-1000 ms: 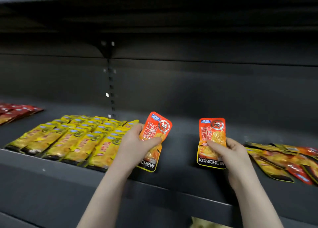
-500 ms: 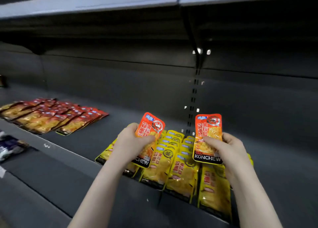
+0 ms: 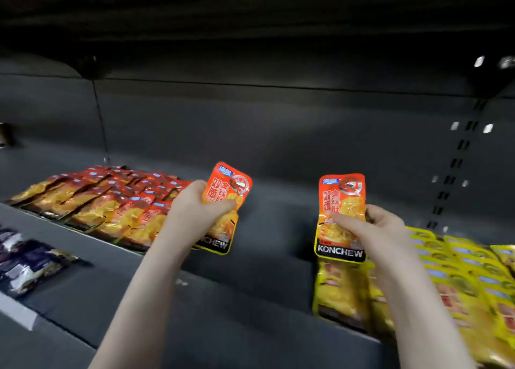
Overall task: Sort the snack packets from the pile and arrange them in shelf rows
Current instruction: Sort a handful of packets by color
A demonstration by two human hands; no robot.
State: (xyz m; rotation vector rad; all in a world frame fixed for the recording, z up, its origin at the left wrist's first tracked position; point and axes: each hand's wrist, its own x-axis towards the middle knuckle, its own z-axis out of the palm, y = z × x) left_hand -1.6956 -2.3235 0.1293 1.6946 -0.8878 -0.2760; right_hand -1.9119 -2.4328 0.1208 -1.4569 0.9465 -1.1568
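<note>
My left hand (image 3: 195, 215) grips an orange KONCHEW snack packet (image 3: 230, 190) above the dark shelf (image 3: 273, 229), just right of a block of red and orange packets (image 3: 111, 204) laid in rows. My right hand (image 3: 373, 229) pinches a second orange KONCHEW packet (image 3: 341, 210), held upright over the left edge of the rows of yellow packets (image 3: 459, 279). Between the two blocks lies a bare strip of shelf.
Dark purple packets (image 3: 25, 260) lie on a lower shelf at the far left, with a white label strip (image 3: 16, 313) at its front edge. A slotted upright (image 3: 457, 162) runs up the back panel on the right. Another shelf board hangs overhead.
My view has swung left: the red packet rows now sit beside my left hand and the yellow rows have slid to the right. Both hands still hold their packets.
</note>
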